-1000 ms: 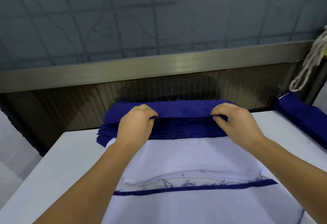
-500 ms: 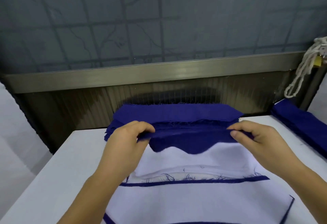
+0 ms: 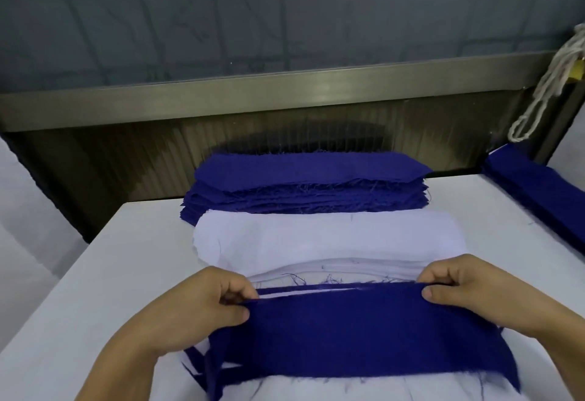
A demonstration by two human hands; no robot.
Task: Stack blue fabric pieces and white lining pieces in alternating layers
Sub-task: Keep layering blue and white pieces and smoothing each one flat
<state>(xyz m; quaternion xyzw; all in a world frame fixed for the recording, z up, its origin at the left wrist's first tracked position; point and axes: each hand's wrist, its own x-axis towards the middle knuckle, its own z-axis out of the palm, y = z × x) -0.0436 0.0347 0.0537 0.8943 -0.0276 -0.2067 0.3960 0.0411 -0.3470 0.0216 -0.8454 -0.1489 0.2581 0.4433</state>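
1. The left hand [image 3: 202,302] pinches the far left corner of a blue fabric piece [image 3: 364,334], thumb on top and fingers curled under the edge.
2. That piece is stretched flat between the two hands at the near middle of the white tabletop [image 3: 104,274]. Its far edge sits almost level with the frayed edge of the alternating stack [image 3: 319,289] beneath it, where thin blue and white layers show.
3. Far of the stack lies the pile of white lining pieces [image 3: 316,236], its top sheet bare. Beyond that, against the metal back panel [image 3: 126,159], sits the supply pile of blue fabric pieces [image 3: 304,182], many layers deep with ragged edges.
4. The right hand [image 3: 474,296] holds the far right corner of the same piece in a matching pinch, thumb pressed on the cloth.
5. At the far right, a second blue pile [image 3: 544,188] runs along the tabletop's edge, and a looped white cord [image 3: 544,96] hangs above it.
6. Step in hand, as I judge it: laying a blue layer onto the stack and squaring its far edge.
7. The next move likely calls for lowering the corners, smoothing the cloth flat, then letting go and reaching far for the top white lining sheet. The near left corner looks bunched, with loose blue strips poking out, so it may need straightening first.
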